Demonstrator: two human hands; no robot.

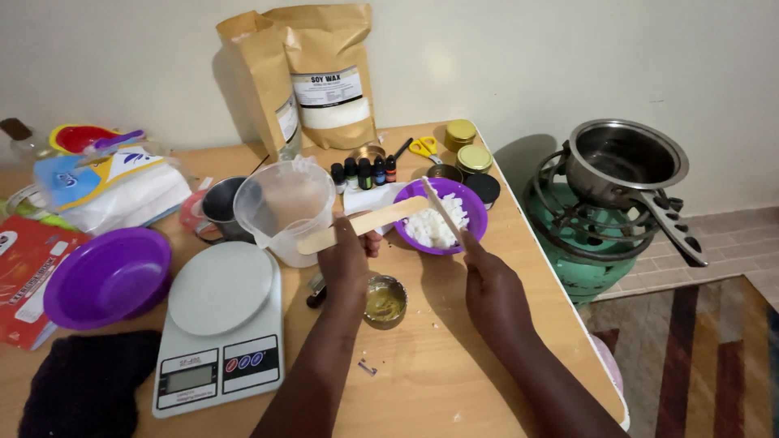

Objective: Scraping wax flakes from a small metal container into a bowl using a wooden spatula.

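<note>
My left hand [345, 264] grips a flat wooden stick [367, 221] that points toward a purple bowl [475, 221] of white wax pieces [432, 225]. A second thin wooden stick [441, 208] is pinched in my right hand [491, 284], its tip over the wax in the bowl. Just below my left hand, a small metal tin [384, 301] with yellowish contents stands on the wooden table [454, 357].
A white kitchen scale [219, 328], a clear plastic jug [284, 207], a steel cup [223, 207] and an empty purple bowl [108, 277] stand to the left. Brown paper bags [324, 73], small bottles [363, 172], gold tins [466, 146] and scissors [422, 148] stand behind. A pot [621, 158] sits on a green gas cylinder stove [580, 243] right.
</note>
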